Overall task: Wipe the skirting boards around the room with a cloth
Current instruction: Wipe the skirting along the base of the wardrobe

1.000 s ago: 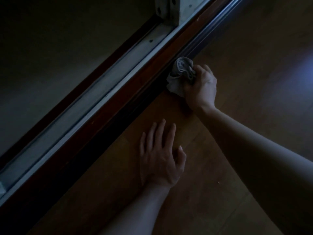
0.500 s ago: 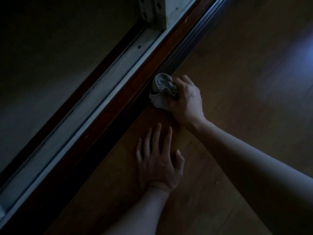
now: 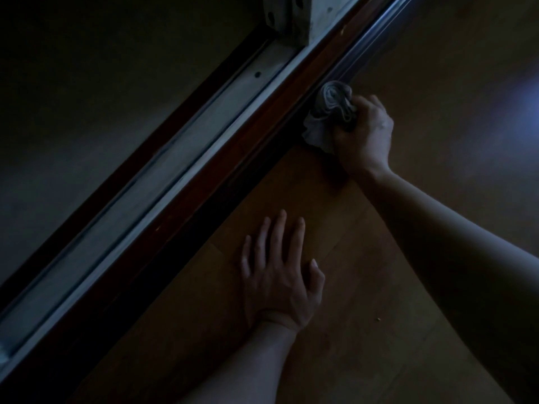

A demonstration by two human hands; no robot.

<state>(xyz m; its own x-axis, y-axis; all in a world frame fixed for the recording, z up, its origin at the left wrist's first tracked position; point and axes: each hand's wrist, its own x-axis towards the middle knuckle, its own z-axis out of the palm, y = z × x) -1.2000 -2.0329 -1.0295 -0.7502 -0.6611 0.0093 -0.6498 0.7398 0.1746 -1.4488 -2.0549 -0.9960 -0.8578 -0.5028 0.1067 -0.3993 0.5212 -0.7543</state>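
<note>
- The cloth (image 3: 332, 112) is a pale grey, bunched wad. It is pressed against the dark floor-side face of the skirting board (image 3: 233, 158), right where the board meets the floor.
- A loose corner of the cloth hangs out below the wad and touches, or nearly touches, the floor; the dim light leaves it unclear which.
- The right hand (image 3: 364, 135) grips the cloth, with its fingers curled round the wad and its knuckles turned up towards the camera. Its forearm (image 3: 455, 240) reaches in from the lower right.
- The skirting board is a reddish-brown strip that runs diagonally from the upper right to the lower left. Its lower face is in deep shadow.
- The left hand (image 3: 280, 275) lies palm down on the wooden floor (image 3: 364, 287), near the board but apart from it. Its fingers are straight and slightly spread, and it holds nothing. It sits well below the right hand in the view.
- A small pale speck (image 3: 378, 319) lies on the floor to the right of the left wrist.
- On the far side of the board, a pale grey track (image 3: 180, 158) runs alongside it.
- At the top edge, a pale post (image 3: 287, 16) with dark round holes stands on that track.
- A bluish patch of light (image 3: 525, 112) falls on the floor at the far right.
</note>
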